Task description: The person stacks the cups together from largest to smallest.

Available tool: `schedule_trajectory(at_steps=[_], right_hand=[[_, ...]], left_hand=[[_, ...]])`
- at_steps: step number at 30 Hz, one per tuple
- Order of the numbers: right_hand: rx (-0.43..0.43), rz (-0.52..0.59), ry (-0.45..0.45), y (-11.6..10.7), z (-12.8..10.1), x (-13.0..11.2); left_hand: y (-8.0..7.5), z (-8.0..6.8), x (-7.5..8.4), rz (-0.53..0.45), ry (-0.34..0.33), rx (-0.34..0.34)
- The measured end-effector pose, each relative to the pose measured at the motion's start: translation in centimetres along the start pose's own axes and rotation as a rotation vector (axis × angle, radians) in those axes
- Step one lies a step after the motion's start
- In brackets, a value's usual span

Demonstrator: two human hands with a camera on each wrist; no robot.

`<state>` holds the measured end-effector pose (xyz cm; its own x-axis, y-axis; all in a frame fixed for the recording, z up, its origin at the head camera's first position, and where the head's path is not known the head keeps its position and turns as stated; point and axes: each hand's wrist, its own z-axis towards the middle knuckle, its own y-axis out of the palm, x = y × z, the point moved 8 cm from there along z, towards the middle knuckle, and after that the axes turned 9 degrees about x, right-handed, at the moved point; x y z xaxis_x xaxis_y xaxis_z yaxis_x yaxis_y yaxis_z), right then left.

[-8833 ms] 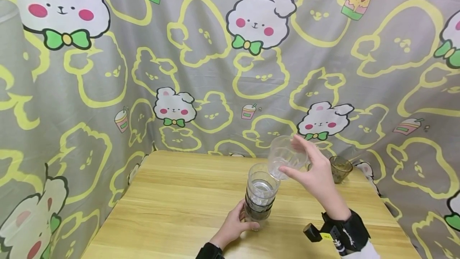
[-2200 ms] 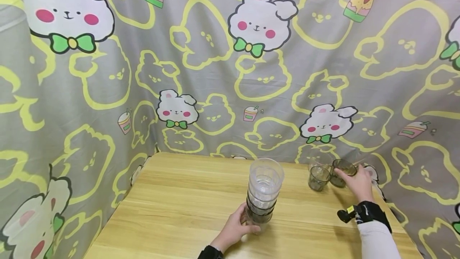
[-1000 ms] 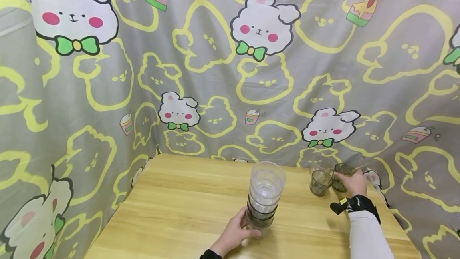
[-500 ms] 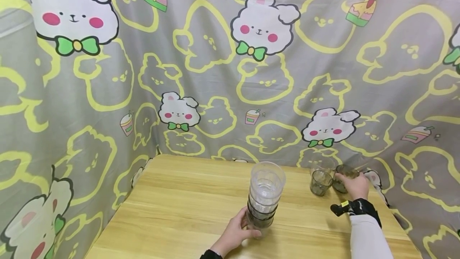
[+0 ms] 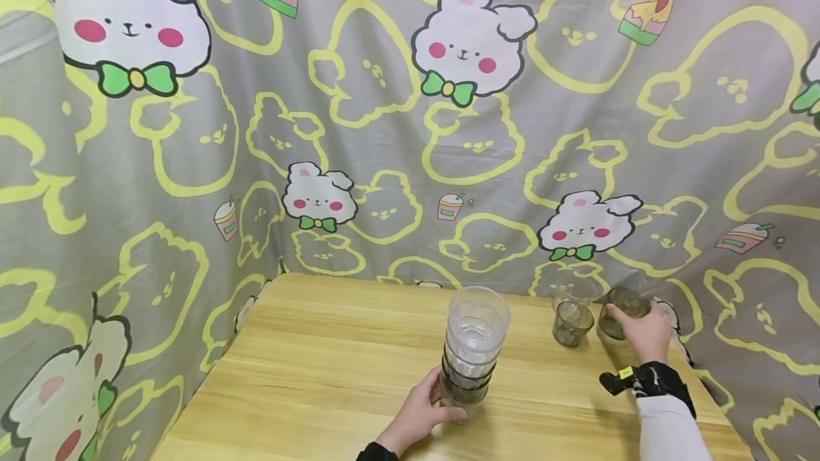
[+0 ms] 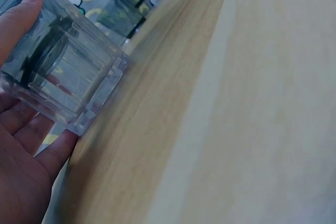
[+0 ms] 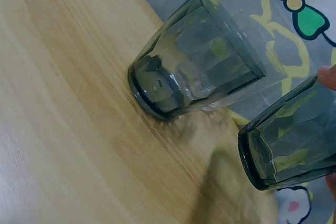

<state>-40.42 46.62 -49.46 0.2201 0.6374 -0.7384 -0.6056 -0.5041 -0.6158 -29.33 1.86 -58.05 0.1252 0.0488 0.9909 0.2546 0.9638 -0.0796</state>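
At the lower centre of the frame, a stack of nested glasses [image 5: 470, 353] is being held low down by the left hand [image 5: 418, 410], its thumb and fingers being clamped round the clear bottom glass [image 6: 79, 69]. At the right of the frame, a smoky glass [image 7: 296, 135] is being gripped by the right hand [image 5: 648, 331], thumb on the near side; whether its base is being borne by the table [image 5: 307, 347] cannot be told. For good handling, the stack is probably best being braced upright, as so tall a column could be tipped by a slight knock, and the smoky glass is best being held by its walls, clear of its neighbour. Just left of it, a second smoky glass [image 5: 572, 326] is being touched by neither hand, and a clear glass [image 5: 576, 290] is being partly hidden behind that one. Within the stack, dark-rimmed glasses are being sandwiched between clear ones; no liquid is being shown in any glass
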Motion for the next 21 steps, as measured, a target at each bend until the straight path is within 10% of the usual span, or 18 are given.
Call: schedule_trajectory(at_steps=[21], right_hand=[[0.057,0.039,-0.153,-4.8,-1.1,-7.1]], left_hand=[[0.0,0.1,0.1,-0.015,-0.007,-0.010]])
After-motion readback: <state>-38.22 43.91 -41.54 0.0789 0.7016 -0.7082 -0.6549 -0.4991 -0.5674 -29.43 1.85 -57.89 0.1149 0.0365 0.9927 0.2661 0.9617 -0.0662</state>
